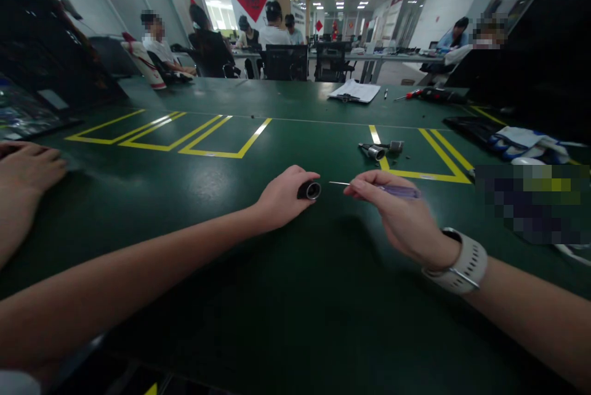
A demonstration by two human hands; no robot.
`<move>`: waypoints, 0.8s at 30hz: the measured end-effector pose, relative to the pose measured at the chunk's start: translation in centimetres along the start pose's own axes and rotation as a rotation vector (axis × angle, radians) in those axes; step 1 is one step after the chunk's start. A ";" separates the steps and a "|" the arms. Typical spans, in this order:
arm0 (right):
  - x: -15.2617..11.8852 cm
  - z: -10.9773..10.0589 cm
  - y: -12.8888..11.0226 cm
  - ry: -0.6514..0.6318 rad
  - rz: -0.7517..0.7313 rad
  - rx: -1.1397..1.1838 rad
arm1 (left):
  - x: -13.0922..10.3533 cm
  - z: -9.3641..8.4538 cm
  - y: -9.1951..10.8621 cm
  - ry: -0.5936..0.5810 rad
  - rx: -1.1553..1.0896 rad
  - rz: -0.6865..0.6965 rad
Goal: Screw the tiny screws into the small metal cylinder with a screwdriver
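Note:
My left hand [284,197] is wrapped round a short black cylinder [309,191] with a metal-rimmed open end turned to the right. Over the green table [207,192], my right hand [392,207] grips a small screwdriver with a purple translucent handle [399,191]. Its thin metal shaft points left at the cylinder's open end, a small gap away. Beyond my right hand, metal cylindrical parts [376,152] lie by a yellow tape line, with tiny bits near them.
Another person's hand [32,167] rests at the left edge. A clipboard with papers [355,91], a red-tipped tool [436,95], and blue-white gloves [529,141] lie farther back. Dark equipment stands at both sides. People sit beyond the table.

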State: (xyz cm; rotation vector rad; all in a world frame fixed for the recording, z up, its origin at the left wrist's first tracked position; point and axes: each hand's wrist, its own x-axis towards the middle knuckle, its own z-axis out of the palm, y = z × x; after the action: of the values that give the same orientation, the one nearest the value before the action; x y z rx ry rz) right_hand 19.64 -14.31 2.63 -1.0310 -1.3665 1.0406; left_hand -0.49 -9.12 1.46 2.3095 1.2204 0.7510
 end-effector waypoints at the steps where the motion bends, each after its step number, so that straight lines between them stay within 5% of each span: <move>1: 0.7 0.0 0.3 0.001 0.012 0.040 | 0.9 0.0 -0.5 -0.002 0.065 0.029; 8: 2.6 0.4 2.2 -0.048 0.049 0.209 | 5.0 1.0 -2.8 0.116 0.096 0.114; 15: 2.0 0.3 2.7 -0.096 0.006 0.115 | 5.5 1.9 -3.3 0.044 0.000 0.134; 20: 1.3 0.6 2.2 -0.104 -0.042 -0.144 | 5.2 2.1 -3.0 0.044 0.138 0.227; 24: 0.6 1.0 1.8 -0.086 -0.216 -0.439 | 5.0 2.3 -2.9 0.065 0.270 0.325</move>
State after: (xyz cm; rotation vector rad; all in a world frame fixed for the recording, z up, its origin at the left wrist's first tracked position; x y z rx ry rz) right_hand 18.69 -13.36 0.96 -1.1306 -1.7830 0.6430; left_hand 1.53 -3.67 -0.73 2.7698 1.0374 0.8161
